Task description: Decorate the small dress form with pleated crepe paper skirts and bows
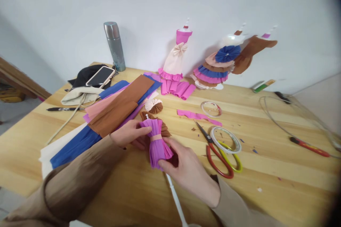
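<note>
A small pleated pink-purple paper dress (156, 154), cinched by a peach band (156, 137), lies tilted between my hands. My left hand (131, 133) grips its upper part, thumb on top. My right hand (186, 161) pinches the flared lower part between thumb and fingers. From under the dress a white stand rod (174, 195) runs toward me. Brown pleated paper (165, 128) shows just behind the dress. Beyond it lies a cream-and-brown paper rosette (153, 106). Some of my left fingers are hidden behind the dress.
Crepe paper sheets (117, 110) are stacked at left, near a phone (100, 77) and a flask (114, 46). Scissors (218, 158), a tape roll (226, 140) and a pink strip (199, 116) lie right. Dressed mini mannequins (174, 58) stand at the wall. A red-handled glue gun-like tool (309, 147) has a cable.
</note>
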A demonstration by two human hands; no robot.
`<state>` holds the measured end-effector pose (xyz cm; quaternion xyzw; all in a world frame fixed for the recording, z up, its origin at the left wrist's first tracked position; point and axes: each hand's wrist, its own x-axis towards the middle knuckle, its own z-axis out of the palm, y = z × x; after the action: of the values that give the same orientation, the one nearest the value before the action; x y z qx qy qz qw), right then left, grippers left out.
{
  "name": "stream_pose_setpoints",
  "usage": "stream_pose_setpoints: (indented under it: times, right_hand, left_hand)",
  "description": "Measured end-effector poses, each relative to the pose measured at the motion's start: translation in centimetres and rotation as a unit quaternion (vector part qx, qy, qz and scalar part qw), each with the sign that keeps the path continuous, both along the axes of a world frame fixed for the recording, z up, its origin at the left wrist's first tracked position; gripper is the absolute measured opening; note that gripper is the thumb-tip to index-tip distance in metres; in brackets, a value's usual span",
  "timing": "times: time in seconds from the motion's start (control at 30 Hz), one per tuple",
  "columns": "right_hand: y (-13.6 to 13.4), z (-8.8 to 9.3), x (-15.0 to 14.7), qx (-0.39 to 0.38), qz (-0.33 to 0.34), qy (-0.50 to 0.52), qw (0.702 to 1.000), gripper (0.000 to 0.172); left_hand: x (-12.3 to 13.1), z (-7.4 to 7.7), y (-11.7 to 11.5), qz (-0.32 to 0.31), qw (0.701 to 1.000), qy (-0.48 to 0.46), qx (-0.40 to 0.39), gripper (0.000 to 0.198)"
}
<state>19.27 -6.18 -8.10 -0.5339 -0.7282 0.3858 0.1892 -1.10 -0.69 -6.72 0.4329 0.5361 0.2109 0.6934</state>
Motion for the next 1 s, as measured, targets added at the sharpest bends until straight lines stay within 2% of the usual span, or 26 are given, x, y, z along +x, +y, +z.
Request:
stream_pose_setpoints:
  times: [0.17, 0.3, 0.4, 0.47, 0.53, 0.6, 0.7, 0.77, 0.8, 0.9, 1.0]
  right_hand:
    - [0.0, 0.0, 0.2, 0.027, 0.009, 0.006, 1.000, 0.043]
    - [-0.2, 0.1, 0.2, 0.030, 0.019, -0.044, 0.998, 0.051]
    - [-0.4, 0.1, 0.0, 0.026, 0.020, -0.097, 0.995, 0.055]
    - [-0.6, 0.0, -0.1, 0.032, 0.024, -0.117, 0.992, 0.055]
    - [-0.6, -0.2, 0.0, 0.041, 0.029, -0.127, 0.991, 0.055]
    - [-0.5, -0.6, 0.2, 0.055, 0.029, -0.117, 0.991, 0.055]
    - [-0.4, -1.2, 0.7, 0.104, 0.022, -0.056, 0.993, 0.046]
    - [-0.3, -1.5, 1.1, 0.145, 0.007, -0.016, 0.989, 0.036]
    - [-0.1, -1.6, 1.3, 0.164, -0.006, -0.005, 0.986, 0.033]
    - [1.1, -1.6, 2.4, 0.223, -0.058, -0.015, 0.973, 0.029]
    - [3.4, -1.5, 4.1, 0.288, -0.077, -0.089, 0.950, 0.025]
  left_hand:
    - [0.5, 0.5, -0.2, 0.001, 1.000, 0.021, 0.003, 0.046]
    - [0.7, 0.6, -0.2, -0.012, 0.999, 0.042, 0.000, 0.043]
    - [0.4, 0.6, -0.2, -0.018, 0.997, 0.065, 0.045, 0.049]
    - [0.1, 0.6, -0.2, -0.029, 0.989, 0.115, 0.091, 0.055]
    - [-0.2, 0.6, -0.2, -0.043, 0.971, 0.193, 0.137, 0.053]
    - [-0.5, 0.7, -0.1, -0.030, 0.944, 0.268, 0.189, 0.050]
    - [-1.1, 0.5, 0.2, 0.044, 0.893, 0.341, 0.291, 0.044]
    - [-1.3, 0.4, 0.3, 0.086, 0.861, 0.357, 0.353, 0.029]
    - [-1.4, 0.3, 0.3, 0.093, 0.854, 0.351, 0.372, 0.024]
    - [-1.0, 0.4, 0.1, 0.076, 0.875, 0.299, 0.373, 0.028]
    - [-0.2, 0.9, -0.5, 0.045, 0.902, 0.250, 0.350, 0.033]
